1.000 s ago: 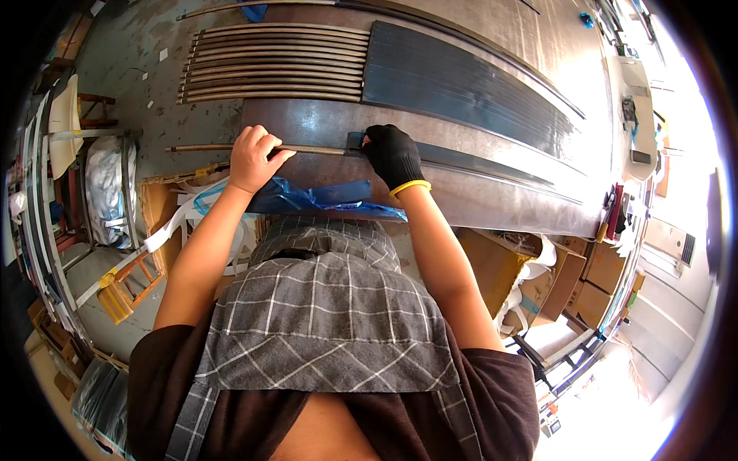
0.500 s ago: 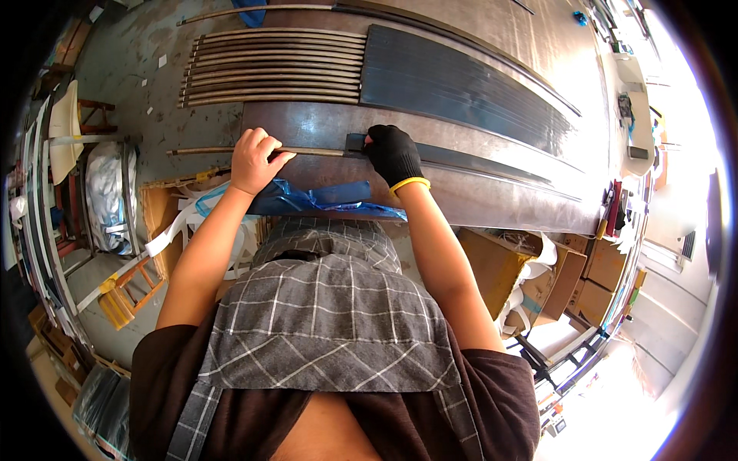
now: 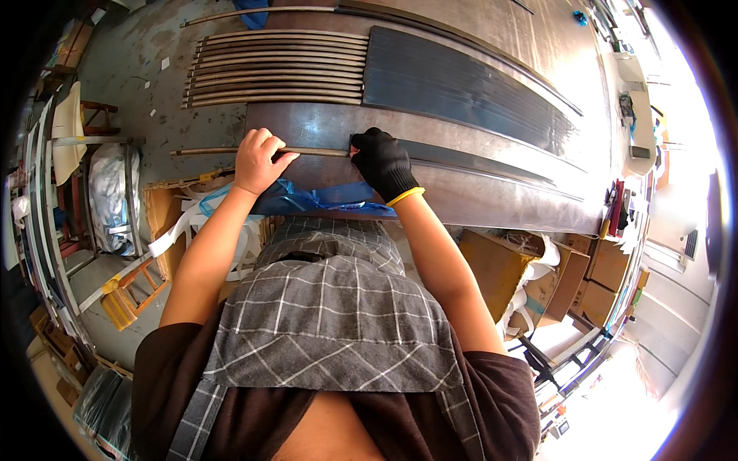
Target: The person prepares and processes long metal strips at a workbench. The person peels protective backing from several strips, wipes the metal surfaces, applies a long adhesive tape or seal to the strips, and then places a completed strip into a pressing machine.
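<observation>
Crosswise over the table [image 3: 304, 115], the thin rod [image 3: 321, 152] runs left to right through the left hand [image 3: 260, 161], whose fingers close on it; the gloved right hand [image 3: 383, 163] (nearer the dark strip [image 3: 477, 160]) curls at the rod's right end, its exact grip hidden.
</observation>
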Demonstrator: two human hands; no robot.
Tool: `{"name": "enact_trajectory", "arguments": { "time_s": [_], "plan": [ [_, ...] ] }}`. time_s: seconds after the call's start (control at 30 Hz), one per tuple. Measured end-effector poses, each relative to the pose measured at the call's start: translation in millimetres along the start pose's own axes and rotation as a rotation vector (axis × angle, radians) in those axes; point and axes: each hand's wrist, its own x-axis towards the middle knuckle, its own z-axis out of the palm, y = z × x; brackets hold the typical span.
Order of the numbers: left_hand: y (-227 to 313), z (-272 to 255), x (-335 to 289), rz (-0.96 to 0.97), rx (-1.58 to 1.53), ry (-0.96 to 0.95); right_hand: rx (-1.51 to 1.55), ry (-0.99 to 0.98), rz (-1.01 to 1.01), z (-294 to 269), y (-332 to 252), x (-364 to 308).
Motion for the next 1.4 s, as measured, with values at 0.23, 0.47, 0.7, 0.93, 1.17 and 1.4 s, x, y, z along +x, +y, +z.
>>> {"name": "enact_trajectory", "arguments": {
  "time_s": [0.23, 0.47, 0.7, 0.93, 1.17, 1.4],
  "plan": [
    [-3.2, -1.3, -1.4, 0.012, -0.030, 0.000, 0.061, 0.108, 0.157, 3.7, 24.3, 12.2],
    [3.7, -38.7, 26.2, -0.122, -0.234, -0.238, 0.158, 1.159, 0.521, -135.2, 257.1, -109.3],
    [-58.1, -74.8, 11.6, -0.220, 0.148, -0.630, -0.367, 1.843, 0.854, -332.7, 208.9, -486.3],
    [-44.5, -91.6, 21.4, -0.230, 0.033, -0.536, 0.589, -0.084, 1.079, -42.2, 169.4, -355.2],
    [-6.0, -154.3, 75.7, 0.067, 0.253, -0.140, 1.723, 0.763, 0.633, -42.3, 147.1, -127.1],
    [-44.2, -134.3, 89.2, 0.004, 0.223, -0.083, 1.208, 0.995, 0.559, -73.3, 177.7, -30.5]
  ]
}}
